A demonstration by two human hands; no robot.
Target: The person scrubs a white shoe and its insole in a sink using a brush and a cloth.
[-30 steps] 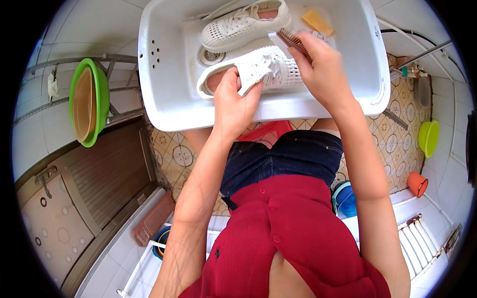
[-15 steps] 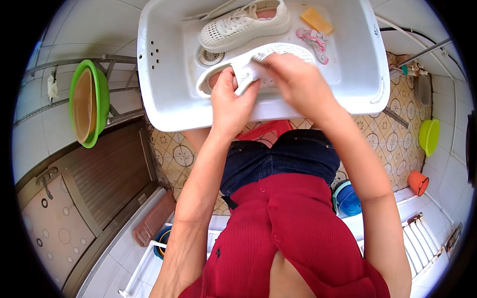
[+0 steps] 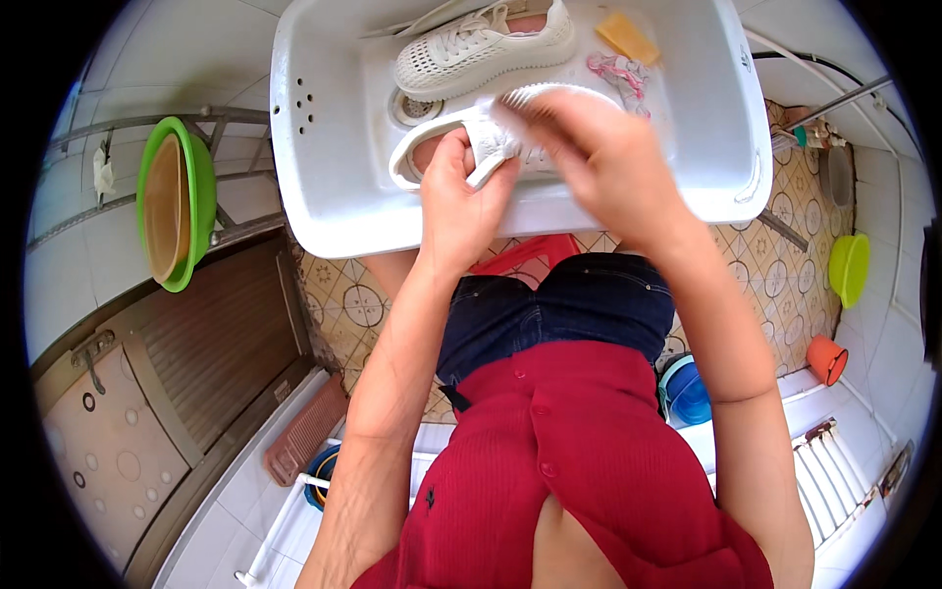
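Pinching the near white shoe [image 3: 488, 147] at its opening, the left hand [image 3: 461, 201] steadies it while the right hand [image 3: 620, 165], curled round a blurred brush [image 3: 517, 99], scrubs, seemingly mid-job, inside the white basin [image 3: 339, 172], where a far shoe [image 3: 478, 63], perhaps still to do, pink-and-white cloth [image 3: 620, 77] and yellow block [image 3: 628, 37] lie beyond.

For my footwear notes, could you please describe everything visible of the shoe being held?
The white shoe is in the white basin, toe end rightward, its opening showing a pinkish insole. The upper looks soft, the sole edge ridged. The left hand grasps it beside the opening; the blurred right hand hides much of its front.
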